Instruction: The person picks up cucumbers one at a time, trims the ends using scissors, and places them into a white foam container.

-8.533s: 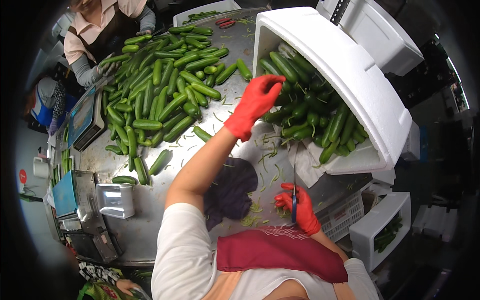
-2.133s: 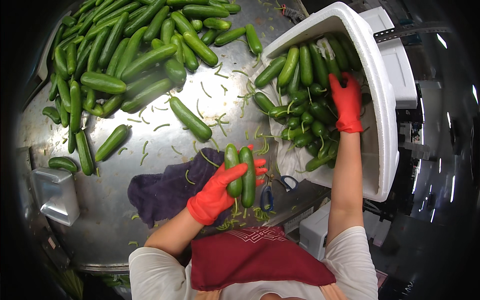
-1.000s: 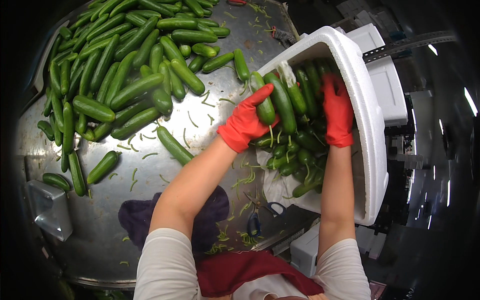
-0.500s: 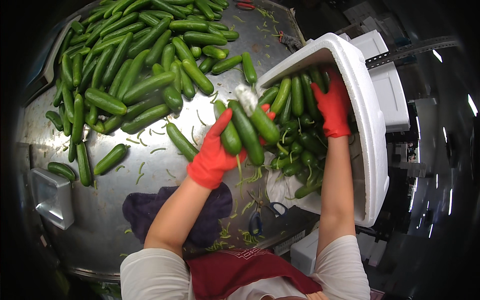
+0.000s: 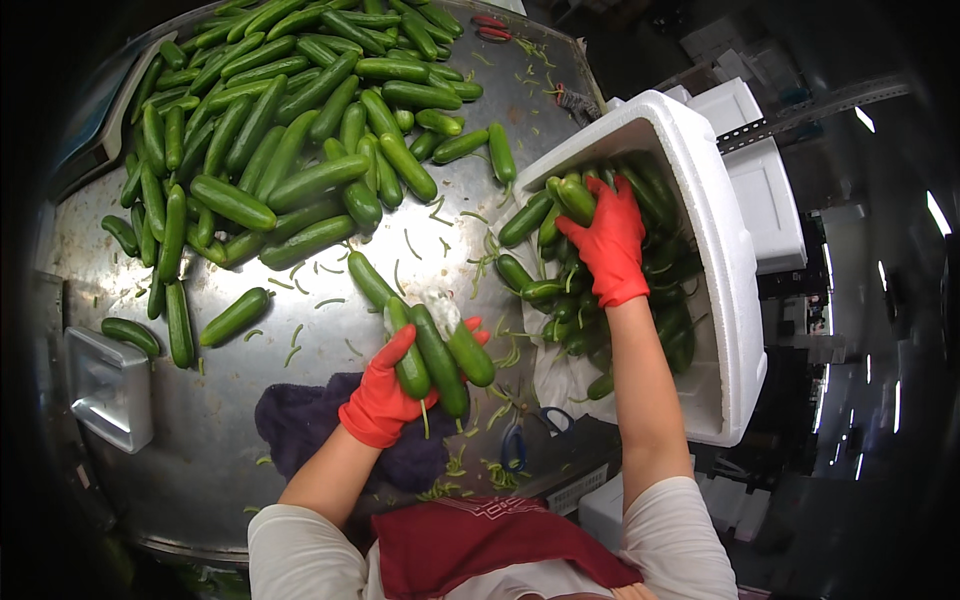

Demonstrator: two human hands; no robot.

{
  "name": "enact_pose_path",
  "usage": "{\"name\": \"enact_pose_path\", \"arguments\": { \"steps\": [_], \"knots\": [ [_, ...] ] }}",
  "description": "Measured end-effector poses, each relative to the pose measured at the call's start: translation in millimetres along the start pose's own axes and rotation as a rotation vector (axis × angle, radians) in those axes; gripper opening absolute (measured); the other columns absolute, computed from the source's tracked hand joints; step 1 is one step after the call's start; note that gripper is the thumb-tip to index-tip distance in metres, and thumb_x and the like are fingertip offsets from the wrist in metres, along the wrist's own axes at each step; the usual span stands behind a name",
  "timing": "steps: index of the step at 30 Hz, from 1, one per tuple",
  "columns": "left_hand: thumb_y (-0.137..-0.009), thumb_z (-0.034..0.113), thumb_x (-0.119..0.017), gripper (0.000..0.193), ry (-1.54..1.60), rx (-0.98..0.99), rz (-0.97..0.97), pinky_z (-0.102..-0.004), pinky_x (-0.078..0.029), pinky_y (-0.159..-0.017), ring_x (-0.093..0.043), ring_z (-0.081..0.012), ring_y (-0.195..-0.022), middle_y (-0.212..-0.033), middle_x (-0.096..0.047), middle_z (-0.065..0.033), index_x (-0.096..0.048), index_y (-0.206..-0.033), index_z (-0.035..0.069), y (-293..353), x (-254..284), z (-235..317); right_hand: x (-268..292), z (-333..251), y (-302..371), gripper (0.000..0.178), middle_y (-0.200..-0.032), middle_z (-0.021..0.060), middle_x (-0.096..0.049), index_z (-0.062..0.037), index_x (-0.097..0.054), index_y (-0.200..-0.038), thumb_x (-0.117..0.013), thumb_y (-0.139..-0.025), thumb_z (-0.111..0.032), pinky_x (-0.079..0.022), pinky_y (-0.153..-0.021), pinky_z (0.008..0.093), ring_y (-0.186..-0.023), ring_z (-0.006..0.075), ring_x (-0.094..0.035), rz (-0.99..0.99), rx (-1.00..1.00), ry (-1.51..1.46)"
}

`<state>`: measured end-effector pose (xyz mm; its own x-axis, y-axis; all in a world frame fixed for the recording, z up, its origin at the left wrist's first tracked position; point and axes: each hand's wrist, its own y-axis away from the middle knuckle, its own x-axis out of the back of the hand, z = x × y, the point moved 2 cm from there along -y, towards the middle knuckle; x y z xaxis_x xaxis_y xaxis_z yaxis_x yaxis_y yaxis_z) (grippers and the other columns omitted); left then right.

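Observation:
My left hand [image 5: 380, 402], in a red rubber glove, cradles three cucumbers [image 5: 437, 358] above the steel table. A fluffy white patch [image 5: 441, 311] shows at the far end of the rightmost one. Inside the tilted white foam box [image 5: 712, 215], my right hand [image 5: 611, 245], gloved alike, curls its fingers over a cucumber [image 5: 575, 199]; the fingertips are partly hidden. More cucumbers [image 5: 572, 318] fill the box around and below that hand, several with stem ends pointing toward the table.
A large heap of cucumbers [image 5: 300, 130] covers the table's far left. Near me lie a dark purple cloth [image 5: 290, 420], blue-handled scissors [image 5: 513, 446] and cut stem bits [image 5: 508, 476]. A clear plastic tray [image 5: 108, 388] stands at left; red-handled snips [image 5: 491, 29] lie at the far edge.
My left hand has moved left and nearer to me with its three cucumbers, away from the box. The right hand has shifted left inside the box, onto cucumbers near its open side.

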<state>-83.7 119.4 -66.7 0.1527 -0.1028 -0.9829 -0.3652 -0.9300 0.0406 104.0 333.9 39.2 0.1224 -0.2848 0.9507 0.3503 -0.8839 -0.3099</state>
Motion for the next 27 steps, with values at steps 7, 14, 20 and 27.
{"name": "enact_pose_path", "arguments": {
  "steps": [7, 14, 20, 27],
  "knots": [
    [-0.09, 0.024, -0.059, 0.066, 0.039, 0.011, 0.028, -0.0535, -0.026, -0.112, -0.034, -0.0414, -0.133, -0.142, -0.035, -0.0267, -0.027, -0.142, 0.0, -1.2, 8.9, -1.5, 9.6, 16.7, -10.8, 0.077, -0.115, 0.0197, -0.061, -0.0005, -0.052, -0.124, -0.083, -0.062, -0.035, -0.046, -0.092, 0.0394, -0.107, 0.0335, -0.059, -0.012, -0.142, -0.144],
    [-0.088, 0.026, -0.061, 0.071, -0.066, 0.015, 0.044, -0.0514, -0.026, -0.112, -0.034, -0.042, -0.133, -0.141, -0.035, -0.0278, -0.023, -0.142, -0.002, -2.7, 5.2, -2.7, -6.4, 22.3, 5.1, 0.081, -0.126, 0.0212, -0.052, -0.0075, -0.051, -0.128, -0.081, -0.061, -0.043, -0.047, -0.088, 0.0447, -0.108, 0.0375, -0.057, -0.067, -0.027, 0.04],
    [-0.088, 0.029, -0.06, 0.074, -0.144, 0.016, 0.045, -0.0501, -0.025, -0.113, -0.033, -0.0418, -0.134, -0.142, -0.033, -0.028, -0.022, -0.142, -0.005, -4.7, 6.9, -3.4, 5.1, 8.1, 10.7, 0.063, -0.125, 0.0215, -0.05, -0.0062, -0.065, -0.111, -0.08, -0.062, -0.042, -0.048, -0.086, 0.0463, -0.105, 0.0381, -0.056, -0.077, -0.023, 0.001],
    [-0.091, 0.02, -0.058, 0.058, 0.083, 0.039, 0.053, -0.0512, -0.027, -0.112, -0.036, -0.0408, -0.132, -0.14, -0.037, -0.0269, -0.031, -0.14, 0.003, -2.7, 13.8, -3.4, -6.2, 29.7, -0.1, 0.05, -0.116, 0.0238, -0.057, 0.0036, -0.067, -0.098, -0.077, -0.069, -0.036, -0.046, -0.087, 0.0414, -0.103, 0.0365, -0.058, -0.111, -0.002, -0.256]
  ]
}}
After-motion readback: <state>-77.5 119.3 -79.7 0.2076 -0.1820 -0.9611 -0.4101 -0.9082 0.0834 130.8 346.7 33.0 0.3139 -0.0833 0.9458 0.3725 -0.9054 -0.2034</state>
